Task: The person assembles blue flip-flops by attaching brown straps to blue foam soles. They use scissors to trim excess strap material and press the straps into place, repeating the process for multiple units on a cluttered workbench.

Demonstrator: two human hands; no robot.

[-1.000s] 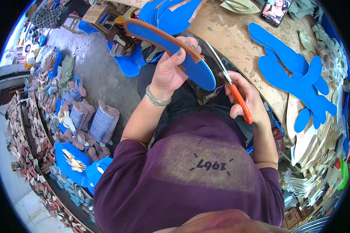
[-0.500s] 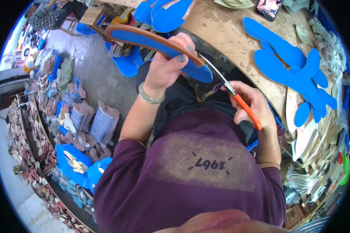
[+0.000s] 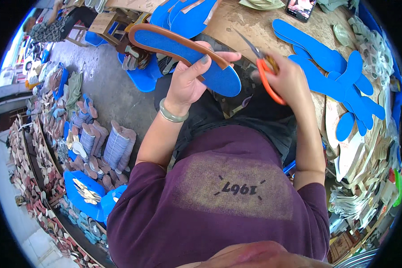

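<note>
My left hand [image 3: 190, 82] grips a blue shoe insole [image 3: 223, 82] over my lap, thumb on its face and a finger stretched out behind it. A brown edging strip [image 3: 163, 32] runs round the insole's far end and along its sides, stopping short of the near right end, where the blue edge is bare. To the right, my right hand [image 3: 290, 78] is closed on a pair of scissors with orange handles [image 3: 267, 84]. The scissor blades [image 3: 249, 42] point up and left, apart from the insole.
On the wooden table [image 3: 254, 22] lie several loose blue insoles [image 3: 315, 47] and a phone [image 3: 300, 8]. A stack of blue insoles [image 3: 190, 20] sits at its left end. Tied sole bundles [image 3: 118, 147] and blue bins [image 3: 82, 192] stand on the floor at left. A person [image 3: 53, 29] is far left.
The scissors have moved up and away from the insole's edge, where their blades were at the strip's end. The insole has tilted to show more of its blue face.
</note>
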